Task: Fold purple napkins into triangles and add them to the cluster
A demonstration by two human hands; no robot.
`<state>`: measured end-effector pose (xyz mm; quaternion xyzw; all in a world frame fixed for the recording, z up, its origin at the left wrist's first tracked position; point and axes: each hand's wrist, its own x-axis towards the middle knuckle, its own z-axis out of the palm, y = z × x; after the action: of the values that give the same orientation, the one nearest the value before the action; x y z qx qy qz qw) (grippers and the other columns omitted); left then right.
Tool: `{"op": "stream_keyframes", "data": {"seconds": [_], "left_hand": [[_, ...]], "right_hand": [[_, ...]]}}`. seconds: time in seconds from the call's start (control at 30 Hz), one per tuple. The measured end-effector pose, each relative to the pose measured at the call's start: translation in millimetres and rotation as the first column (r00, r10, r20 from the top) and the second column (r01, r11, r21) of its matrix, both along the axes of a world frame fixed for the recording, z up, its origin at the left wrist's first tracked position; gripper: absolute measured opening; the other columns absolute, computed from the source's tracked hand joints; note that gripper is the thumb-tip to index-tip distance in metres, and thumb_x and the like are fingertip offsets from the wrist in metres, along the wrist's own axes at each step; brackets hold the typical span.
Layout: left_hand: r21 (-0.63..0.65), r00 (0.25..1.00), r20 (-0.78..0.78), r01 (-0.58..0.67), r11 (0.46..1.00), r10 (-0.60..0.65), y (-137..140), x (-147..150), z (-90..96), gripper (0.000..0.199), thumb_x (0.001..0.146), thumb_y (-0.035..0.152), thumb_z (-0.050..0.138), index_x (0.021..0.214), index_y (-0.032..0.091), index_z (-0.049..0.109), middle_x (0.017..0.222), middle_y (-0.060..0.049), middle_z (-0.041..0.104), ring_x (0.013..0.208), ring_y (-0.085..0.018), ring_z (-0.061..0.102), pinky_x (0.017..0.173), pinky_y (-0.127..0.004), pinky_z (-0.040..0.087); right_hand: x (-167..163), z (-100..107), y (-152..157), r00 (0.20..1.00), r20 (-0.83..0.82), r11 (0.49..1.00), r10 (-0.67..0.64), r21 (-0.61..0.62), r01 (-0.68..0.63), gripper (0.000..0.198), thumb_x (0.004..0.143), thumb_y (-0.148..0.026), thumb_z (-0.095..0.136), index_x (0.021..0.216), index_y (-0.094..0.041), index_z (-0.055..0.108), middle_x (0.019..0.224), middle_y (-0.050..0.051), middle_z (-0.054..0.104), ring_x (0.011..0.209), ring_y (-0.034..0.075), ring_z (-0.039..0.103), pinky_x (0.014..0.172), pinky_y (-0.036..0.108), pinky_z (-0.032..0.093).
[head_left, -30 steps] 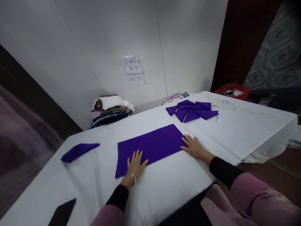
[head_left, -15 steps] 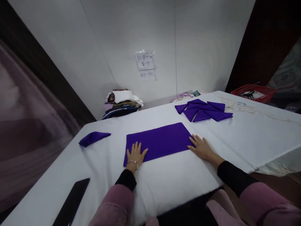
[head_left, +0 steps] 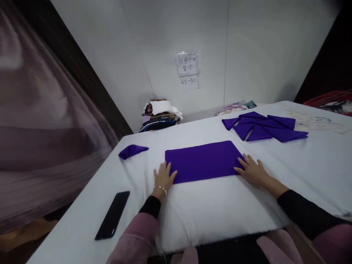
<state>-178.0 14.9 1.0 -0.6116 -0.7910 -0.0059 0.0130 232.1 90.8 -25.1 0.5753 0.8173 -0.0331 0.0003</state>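
Note:
A purple cloth napkin [head_left: 203, 161], folded into a flat rectangle, lies on the white-covered table [head_left: 209, 209] in front of me. My left hand [head_left: 164, 176] rests at its near left corner, fingers spread, a bracelet on the wrist. At the right end, my right hand [head_left: 252, 170] lies with fingers apart, its fingertips touching the napkin's edge. Neither hand grips anything. Several purple napkins folded into triangles [head_left: 264, 126] overlap at the back right. One more folded purple napkin [head_left: 133, 150] sits alone on the left.
A black phone [head_left: 112, 215] lies to the left of my left forearm. Behind the table, a stack of folded clothes [head_left: 161, 115] stands against the wall, with more cloth [head_left: 233, 107] farther right. A red basket [head_left: 330, 98] is at the far right, and a sheer curtain [head_left: 41, 121] hangs at left.
My view has turned left, so everything appears shifted right. My left hand has slid outward to the napkin's left edge; the right hand stays at the right end.

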Motion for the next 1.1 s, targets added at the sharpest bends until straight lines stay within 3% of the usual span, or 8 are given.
{"op": "stream_keyframes", "data": {"seconds": [0.1,0.2,0.27,0.47,0.6,0.77,0.97,1.1], "left_hand": [[-0.067,0.992,0.041,0.125,0.990,-0.123,-1,17,-8.0,0.061,0.091,0.054,0.025,0.142,0.022,0.028,0.152,-0.006,0.016,0.140,-0.026,0.011,0.110,-0.056,0.011],[-0.094,0.990,0.070,0.128,0.987,-0.122,-1,19,-13.5,0.062,0.090,0.055,0.023,0.143,0.022,0.026,0.153,-0.005,0.016,0.140,-0.025,0.011,0.110,-0.054,0.012],[-0.087,0.990,0.077,0.127,0.988,-0.120,-1,17,-14.3,0.063,0.090,0.056,0.024,0.143,0.021,0.026,0.153,-0.005,0.016,0.140,-0.025,0.011,0.110,-0.054,0.012],[-0.059,0.980,0.152,0.138,0.989,-0.128,-7,18,-15.1,0.063,0.089,0.058,0.028,0.142,0.025,0.028,0.152,-0.005,0.020,0.140,-0.025,0.011,0.111,-0.053,0.009],[-0.007,0.946,0.314,0.081,0.997,-0.074,2,10,-9.1,0.057,0.087,0.055,0.041,0.135,0.025,0.042,0.149,-0.006,0.028,0.138,-0.025,0.020,0.112,-0.048,0.014],[0.130,0.881,0.439,-0.255,0.958,0.175,44,-22,8.1,0.040,0.089,0.037,0.046,0.122,0.017,0.056,0.129,-0.011,0.055,0.119,-0.021,0.049,0.100,-0.030,0.035],[0.081,0.821,0.473,-0.403,0.912,0.320,102,-48,4.8,0.033,0.085,0.031,0.051,0.112,0.015,0.062,0.114,-0.013,0.064,0.106,-0.023,0.058,0.087,-0.029,0.043],[0.093,0.791,0.507,-0.444,0.891,0.341,119,-52,-2.4,0.021,0.082,0.027,0.054,0.092,0.016,0.069,0.101,-0.012,0.069,0.097,-0.022,0.062,0.081,-0.029,0.044]], "right_hand": [[-51,10,-7,0.993,-0.101,0.992,0.065,0.112,-0.053,0.066,0.087,-0.060,0.027,0.141,-0.023,0.035,0.151,0.008,0.021,0.139,0.033,0.008,0.107,0.059,0.010],[-97,12,-13,0.950,-0.167,0.964,0.264,0.080,-0.254,0.072,0.087,-0.064,0.022,0.143,-0.020,0.030,0.151,0.010,0.019,0.139,0.027,0.010,0.110,0.051,0.010],[-103,8,-14,0.931,-0.195,0.951,0.307,0.039,-0.305,0.072,0.087,-0.064,0.022,0.143,-0.020,0.030,0.151,0.010,0.022,0.139,0.026,0.012,0.110,0.051,0.011],[-8,-24,6,0.990,-0.121,0.995,0.067,0.087,-0.057,0.067,0.086,-0.059,0.026,0.140,-0.021,0.037,0.148,0.010,0.029,0.136,0.031,0.022,0.106,0.057,0.018],[50,-46,17,0.991,-0.061,0.980,0.120,0.169,-0.108,0.053,0.086,-0.046,0.025,0.124,-0.027,0.056,0.145,0.010,0.036,0.135,0.032,0.025,0.102,0.061,0.021],[55,-49,13,0.988,0.023,0.972,0.155,0.177,-0.157,0.052,0.083,-0.040,0.025,0.116,-0.028,0.063,0.145,0.010,0.035,0.136,0.033,0.020,0.101,0.060,0.017],[50,-42,10,0.996,0.004,0.984,0.084,0.160,-0.084,0.057,0.079,-0.045,0.024,0.116,-0.024,0.062,0.143,0.011,0.039,0.134,0.031,0.027,0.102,0.056,0.023],[54,-45,10,0.991,-0.001,0.971,0.133,0.201,-0.130,0.055,0.078,-0.043,0.024,0.111,-0.027,0.064,0.141,0.010,0.042,0.134,0.031,0.028,0.101,0.058,0.023]]}}
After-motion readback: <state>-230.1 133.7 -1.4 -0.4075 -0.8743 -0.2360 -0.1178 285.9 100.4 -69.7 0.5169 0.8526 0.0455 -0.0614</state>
